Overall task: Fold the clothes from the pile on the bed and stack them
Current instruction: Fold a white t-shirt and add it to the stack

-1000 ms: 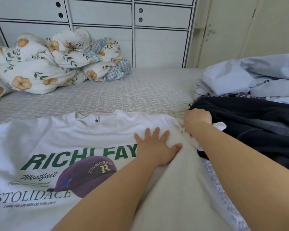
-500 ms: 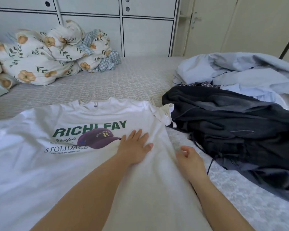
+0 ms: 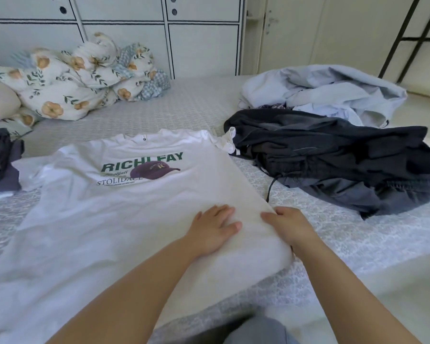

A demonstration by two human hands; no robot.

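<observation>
White T-shirt smoothed along its folded right edge

Head view: white cotton fills the near left of the bed (image 3: pixel 184 103), where the T-shirt (image 3: pixel 114 219) lies face up, its green lettering and purple cap print towards the far side. The left hand (image 3: pixel 212 230) rests flat on the shirt's lower right part, fingers straight and spread. The right hand (image 3: pixel 287 225) sits just beside it at the shirt's right edge, thumb on top and fingers curled around the cloth, pinching it.

Over the last second both hands have come down from the shoulder towards the hem: the left slid down from beside the lettering, and the right let go of the sleeve near the dark clothes and took the side edge lower down. That suggests the right side is being pressed and straightened into a lengthwise fold, so this garment is at an early fold, with the left side not yet dealt with.

On the right, the pile (image 3: pixel 333 145) of dark and pale blue clothes waits, unfolded. A dark garment (image 3: pixel 0 160) at the left edge is cut off, so whether it is a folded stack cannot be told. The right sleeve (image 3: pixel 227 142) is bunched against the pile. The right hand's fingertips are hidden under the cloth, and the shirt's near hem runs behind the forearms.
</observation>
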